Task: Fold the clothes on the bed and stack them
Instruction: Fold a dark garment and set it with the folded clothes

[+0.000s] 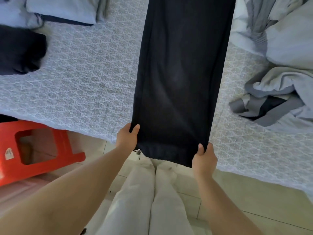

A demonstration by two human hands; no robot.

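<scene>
Pale trousers [152,200] of the person fill the nearest ground, above a tiled floor [254,192]. Left hand [127,138] pinches the near left corner of a long dark garment [177,73], thumb on top, fingers curled under the cloth. Right hand [204,158] grips the near right corner in the same way, thumb pressed on the fabric. Garment is drawn taut, its near end hanging past the near edge of the bed [84,78]; the rest runs across the patterned bedcover to the far edge of view. Red plastic stool [33,150] stands on the floor at left, just beside the bed's near edge. Crumpled grey clothes [279,73] lie heaped along the bed's right side. Folded dark piece [20,51] rests at the left edge; folded pale blue pieces [62,9] lie at the far left corner.
</scene>
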